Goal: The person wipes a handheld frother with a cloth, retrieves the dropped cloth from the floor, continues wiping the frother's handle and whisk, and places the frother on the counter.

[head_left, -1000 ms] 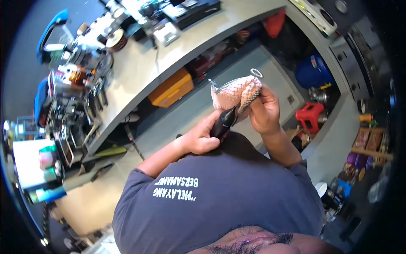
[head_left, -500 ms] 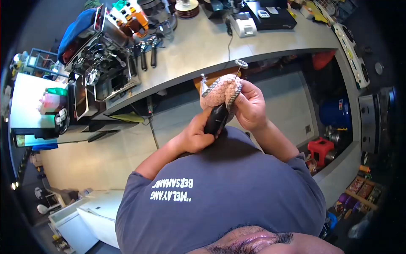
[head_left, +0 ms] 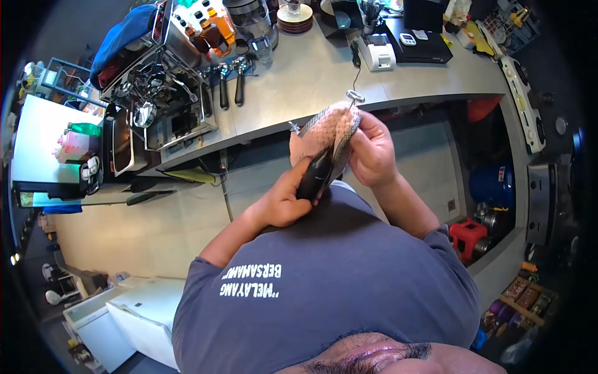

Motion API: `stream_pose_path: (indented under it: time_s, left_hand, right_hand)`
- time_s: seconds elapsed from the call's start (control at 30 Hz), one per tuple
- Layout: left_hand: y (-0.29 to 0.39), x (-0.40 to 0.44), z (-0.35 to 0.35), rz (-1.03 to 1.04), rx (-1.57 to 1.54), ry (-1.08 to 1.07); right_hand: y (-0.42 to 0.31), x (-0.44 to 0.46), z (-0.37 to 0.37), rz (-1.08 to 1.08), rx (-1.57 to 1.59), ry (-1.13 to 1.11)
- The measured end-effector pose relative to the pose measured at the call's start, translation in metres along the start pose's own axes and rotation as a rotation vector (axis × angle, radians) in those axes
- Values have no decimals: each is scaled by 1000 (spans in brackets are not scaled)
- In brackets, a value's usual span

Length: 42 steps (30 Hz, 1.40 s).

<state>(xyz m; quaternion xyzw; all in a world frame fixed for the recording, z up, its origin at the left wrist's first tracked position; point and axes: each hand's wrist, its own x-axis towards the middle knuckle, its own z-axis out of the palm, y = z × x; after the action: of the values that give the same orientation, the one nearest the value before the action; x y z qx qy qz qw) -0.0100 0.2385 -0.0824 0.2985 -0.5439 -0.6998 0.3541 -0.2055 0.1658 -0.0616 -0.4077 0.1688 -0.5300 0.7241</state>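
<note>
My left hand is wrapped round the black handle of a milk frother. The frother's thin shaft ends in a round wire whisk that sticks out above a pink, textured cloth with a dark-and-white patterned edge. My right hand pinches the cloth around the shaft, just below the whisk. One loose end of the cloth hangs to the left, above my left hand. Some fingertips of both hands are hidden behind the cloth and the handle.
Beyond my hands runs a grey counter with an espresso machine, portafilters, bottles, stacked plates and a small white printer. A red stool and blue drum stand at the right.
The view has turned, so more of the counter and espresso machine shows. Both hands keep their hold, while the cloth and whisk appear slightly shifted and tilted.
</note>
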Motion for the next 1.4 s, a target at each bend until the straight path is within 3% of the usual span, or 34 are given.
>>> stream_pose_path:
  time_s: [0.23,0.5,0.7,1.1,1.4]
  left_hand:
    - [-3,67,-11,92,-80,85]
    - [8,174,-9,3,-133,198]
    - [7,216,-8,16,-84,295]
    - [12,242,-27,36,-110,319]
    - [25,215,-74,73,-88,182]
  right_hand:
    - [-19,58,-42,132,16,-147]
    - [-75,153,-122,178,81,-179]
    - [-75,179,-156,288,108,-249]
    - [-83,219,-159,219,93,-272]
    - [-65,227,-117,121,57,-168]
